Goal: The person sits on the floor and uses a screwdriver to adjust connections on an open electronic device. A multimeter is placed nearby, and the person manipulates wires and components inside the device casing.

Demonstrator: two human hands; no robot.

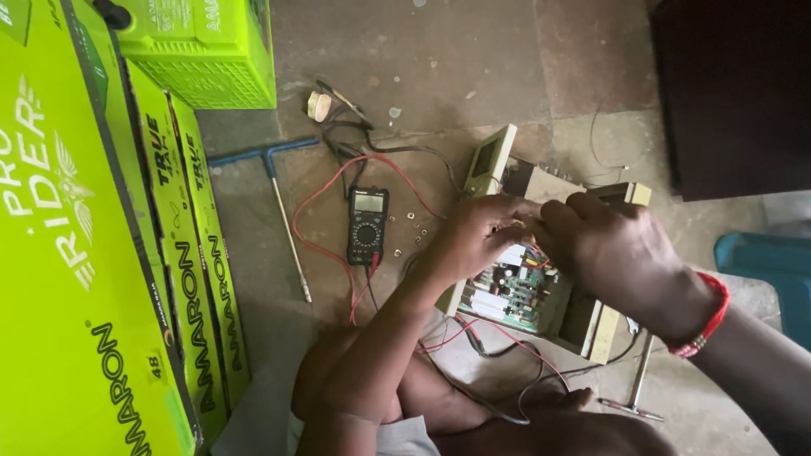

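Observation:
An opened beige electronics case lies on the floor with a green circuit board and coloured wires showing inside. My left hand and my right hand meet over the board, fingers pinched together on something small among the wires; what they hold is hidden. A red bead bracelet sits on my right wrist. A black multimeter lies just left of the case with red and black leads looping around it.
Bright green boxes stand in a row at the left, another at the top. A blue-handled T-wrench, loose screws, a second T-tool, a dark cabinet and a blue stool surround the case.

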